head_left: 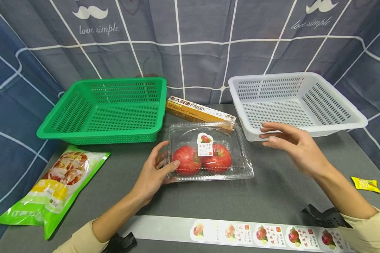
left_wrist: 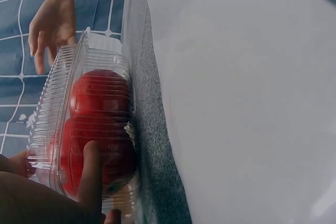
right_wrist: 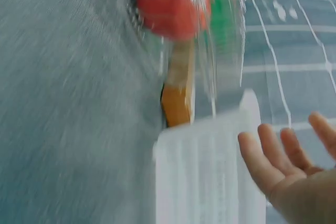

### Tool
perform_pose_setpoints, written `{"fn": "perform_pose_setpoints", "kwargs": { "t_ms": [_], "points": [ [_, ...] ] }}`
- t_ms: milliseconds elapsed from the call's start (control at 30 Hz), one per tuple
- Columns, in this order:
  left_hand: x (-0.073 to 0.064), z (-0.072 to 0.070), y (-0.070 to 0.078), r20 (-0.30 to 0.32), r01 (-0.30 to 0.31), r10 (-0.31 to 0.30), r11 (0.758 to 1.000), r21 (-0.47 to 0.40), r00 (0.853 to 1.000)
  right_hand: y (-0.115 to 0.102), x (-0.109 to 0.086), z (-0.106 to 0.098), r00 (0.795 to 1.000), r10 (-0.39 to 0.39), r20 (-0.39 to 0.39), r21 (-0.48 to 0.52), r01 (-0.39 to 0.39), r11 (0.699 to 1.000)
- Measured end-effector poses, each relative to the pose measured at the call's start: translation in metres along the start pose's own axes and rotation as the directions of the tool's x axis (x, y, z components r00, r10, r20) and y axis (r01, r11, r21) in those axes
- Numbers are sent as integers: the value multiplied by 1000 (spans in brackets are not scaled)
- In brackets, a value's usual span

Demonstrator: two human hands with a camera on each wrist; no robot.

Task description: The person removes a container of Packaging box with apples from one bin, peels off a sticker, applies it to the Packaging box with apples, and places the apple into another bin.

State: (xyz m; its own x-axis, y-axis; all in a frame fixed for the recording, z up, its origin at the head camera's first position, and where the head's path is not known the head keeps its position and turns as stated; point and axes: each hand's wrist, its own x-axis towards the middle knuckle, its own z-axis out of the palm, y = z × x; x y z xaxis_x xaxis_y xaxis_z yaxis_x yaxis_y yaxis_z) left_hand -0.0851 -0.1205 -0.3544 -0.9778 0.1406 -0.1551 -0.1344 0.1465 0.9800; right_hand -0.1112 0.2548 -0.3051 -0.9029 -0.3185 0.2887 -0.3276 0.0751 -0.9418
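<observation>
A clear plastic clamshell box [head_left: 240, 160] with two red tomatoes [head_left: 187, 160] inside stands mid-table, a small fruit label [head_left: 205, 144] on its lid. My left hand [head_left: 153, 168] grips the box's left side, thumb over the lid's front edge. In the left wrist view the thumb lies against the box wall in front of the tomatoes [left_wrist: 101, 95]. My right hand [head_left: 299, 147] hovers beside the front of the white basket [head_left: 250, 131], fingers apart and holding nothing. The right wrist view is blurred, but those fingers [right_wrist: 257, 161] show nothing between them.
Behind the box lies a pasta carton [head_left: 190, 111]. A green basket [head_left: 98, 138] stands back left, above a green-and-white food bag [head_left: 63, 175]. A strip of fruit labels [head_left: 164, 228] runs along the front edge. A small yellow packet [head_left: 365, 184] lies far right.
</observation>
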Motion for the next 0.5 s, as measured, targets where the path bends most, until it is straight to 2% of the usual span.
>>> {"fn": "perform_pose_setpoints", "kwargs": {
  "t_ms": [100, 167, 233, 267, 300, 333, 400, 500],
  "points": [
    [0, 0, -1, -3, -3, 3, 1000, -11, 1000, 7, -11, -21, 997, -13, -72, 222, 29, 975],
    [0, 0, -1, 5, 1, -1, 999, -38, 1000, 12, -19, -37, 991, 13, -130, 311, 28, 950],
    [0, 0, -1, 7, -3, 4, 999, -39, 1000, 17, -26, -53, 965, 94, -246, 341, -5, 940],
    [0, 0, -2, 5, -6, 6, 999, -33, 1000, 19, -30, -61, 942, 143, -305, 338, -33, 941],
    [0, 1, -2, 6, -6, 6, 999, -34, 1000, 21, -33, -67, 910, 197, -365, 327, -73, 942],
    [0, 1, -2, 4, -7, 7, 1000, -29, 1000, 23, -36, -74, 872, 249, -422, 306, -121, 944],
    [-1, 1, -2, -2, -9, 9, 1000, -12, 1000, 28, -40, -84, 782, 343, -520, 267, -232, 935],
    [-2, 1, -2, 3, 1, -1, 998, -63, 1000, 35, -40, -93, 685, 458, -566, 275, -368, 889]
  ]
}}
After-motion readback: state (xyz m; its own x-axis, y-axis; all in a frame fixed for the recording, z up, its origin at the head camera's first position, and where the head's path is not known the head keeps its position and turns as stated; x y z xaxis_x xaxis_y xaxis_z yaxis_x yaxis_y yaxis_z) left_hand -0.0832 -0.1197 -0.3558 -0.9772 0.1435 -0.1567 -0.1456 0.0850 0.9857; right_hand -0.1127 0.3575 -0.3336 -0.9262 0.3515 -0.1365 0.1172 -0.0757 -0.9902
